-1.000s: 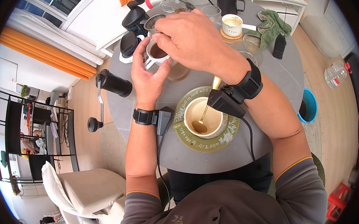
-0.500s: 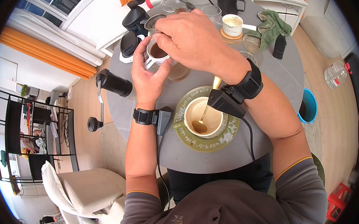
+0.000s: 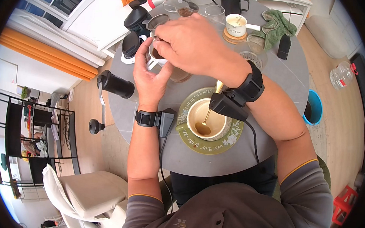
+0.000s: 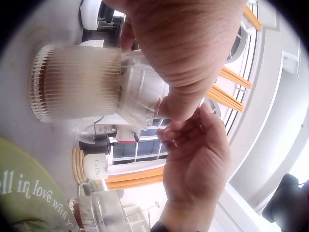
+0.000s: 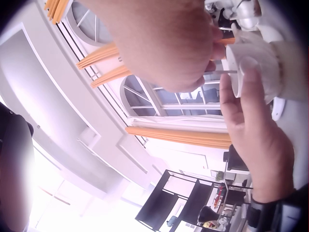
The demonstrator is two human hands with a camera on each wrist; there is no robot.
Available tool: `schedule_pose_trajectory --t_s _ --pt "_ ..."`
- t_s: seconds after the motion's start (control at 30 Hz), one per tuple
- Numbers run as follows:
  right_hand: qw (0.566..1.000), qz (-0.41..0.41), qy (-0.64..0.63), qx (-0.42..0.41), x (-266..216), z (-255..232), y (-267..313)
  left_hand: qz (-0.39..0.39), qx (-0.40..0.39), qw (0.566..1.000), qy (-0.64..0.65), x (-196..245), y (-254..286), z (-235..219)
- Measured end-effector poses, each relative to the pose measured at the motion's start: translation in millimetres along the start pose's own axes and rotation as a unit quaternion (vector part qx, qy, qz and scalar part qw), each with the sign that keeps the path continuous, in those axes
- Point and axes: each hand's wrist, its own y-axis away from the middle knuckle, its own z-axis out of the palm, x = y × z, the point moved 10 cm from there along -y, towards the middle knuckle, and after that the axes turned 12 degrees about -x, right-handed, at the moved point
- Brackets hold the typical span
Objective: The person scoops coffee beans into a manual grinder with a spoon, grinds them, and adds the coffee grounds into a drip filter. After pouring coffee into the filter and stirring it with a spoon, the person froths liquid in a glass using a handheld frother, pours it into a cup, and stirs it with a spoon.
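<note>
Head view: left hand has thumb and fingers spread around the white dripper, gripping it from both sides; brown liquid visible inside. Right hand is over the rim, fingers curled in, but its back hides the fingertips. Right wrist view fills that in: they pinch a thin rod reaching to the dripper mouth. Lower end of rod: can't tell. Left wrist view shows what head cam mostly blocks: dripper sits on top of a ribbed glass server, server base on the gray table. Only head cam shows inside the mug: gold spoon in it, mug on green plate. Black hand grinder lies left of the left hand, apart from it.
</note>
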Motion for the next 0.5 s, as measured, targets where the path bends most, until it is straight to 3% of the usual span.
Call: schedule_pose_trajectory --t_s 0.5 --pt "1.000 -0.004 0.011 0.002 1.8 -0.4 0.0 -0.006 0.003 1.000 -0.003 0.5 0.2 -0.7"
